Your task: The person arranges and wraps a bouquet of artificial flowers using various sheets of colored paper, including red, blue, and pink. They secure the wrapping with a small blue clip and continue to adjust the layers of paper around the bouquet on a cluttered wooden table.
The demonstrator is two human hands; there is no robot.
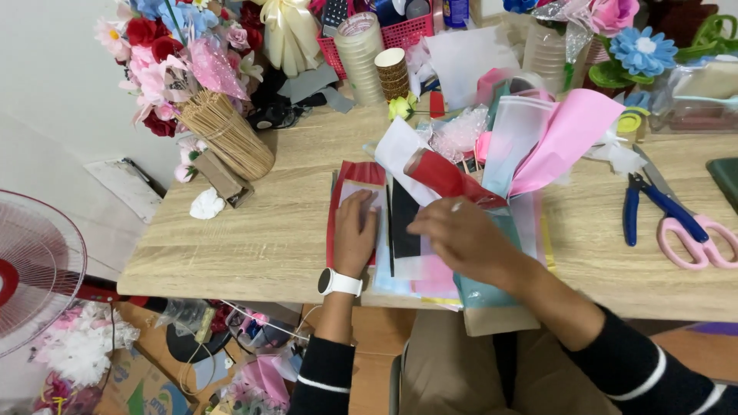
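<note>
1. Left hand (355,237): flat, palm down, fingers (361,206) spread over the pale sheet (357,190) on top of the red sheet (344,175). Pinning, not gripping.
2. Right hand (461,237): fingers curled, tips pinched on sheet edges by the rolled red paper (442,175). Exactly which sheet it holds, can't tell.
3. Paper stack (430,273): centre of tabletop (261,230), near edge, fanned under both hands and overhanging at 6 o'clock.
4. Handling, my read: light, thin, floppy, slides sheet on sheet, creases and tears easily. Take by an edge or corner; hold the rest flat with a palm.
5. Look: mixed colours — red, black strip (403,223), white, pink, teal, yellow edge. Some glossy or translucent.
6. At 1 o'clock of right hand: pink and clear wrap sheets (569,131) standing up.
7. At 3 o'clock: blue-handled pliers (653,204), pink scissors (701,242).
8. At 10–11 o'clock of left hand: stick bundle (227,134) with artificial flowers (165,46).
9. At 12 o'clock: tape rolls (361,54), paper cups (393,73).
</note>
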